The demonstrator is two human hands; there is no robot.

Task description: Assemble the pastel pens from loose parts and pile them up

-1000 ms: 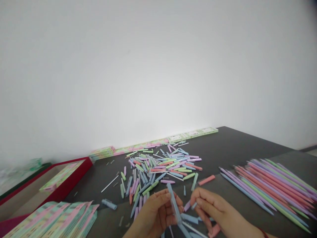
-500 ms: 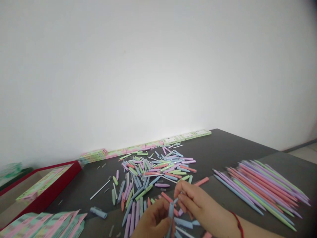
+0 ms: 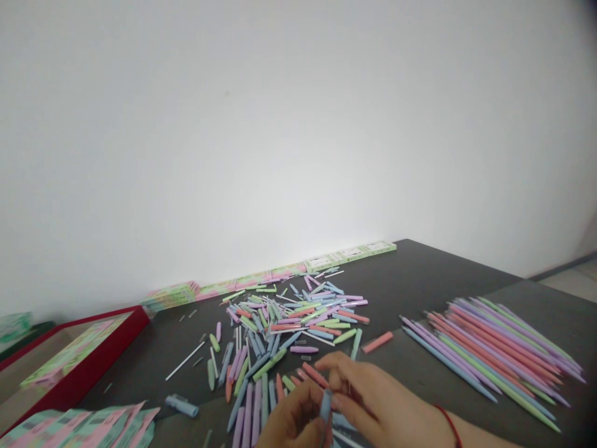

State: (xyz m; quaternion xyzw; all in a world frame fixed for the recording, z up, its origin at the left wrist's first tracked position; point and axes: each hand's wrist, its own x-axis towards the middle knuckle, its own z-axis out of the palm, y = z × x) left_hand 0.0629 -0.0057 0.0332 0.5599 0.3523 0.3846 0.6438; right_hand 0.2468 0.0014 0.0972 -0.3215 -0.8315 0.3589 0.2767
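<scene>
Low in the view, my left hand (image 3: 296, 418) is closed around a light blue pen barrel (image 3: 325, 406), which points upward between finger and thumb. From the right, my right hand (image 3: 373, 395) has its fingertips closed at the barrel's top end; whatever small part they pinch is hidden. Just beyond both hands lies a heap of pastel pen parts (image 3: 298, 317): barrels, caps and thin white refills. Several purple barrels (image 3: 249, 407) lie beside my left hand. A coral barrel (image 3: 377, 342) rests past my right hand.
Long pastel pens (image 3: 489, 354) lie in a bundle at the right. On the left are a red-rimmed box (image 3: 135, 323) with a printed carton in it, and pink-green packets (image 3: 88, 426). Flat cartons (image 3: 349, 254) line the wall. A blue cap (image 3: 181, 406) lies near the packets.
My right hand has brought a small blue piece to the top of the barrel, and the hands have come together. The barrel has dropped lower. The view has shifted slightly right.
</scene>
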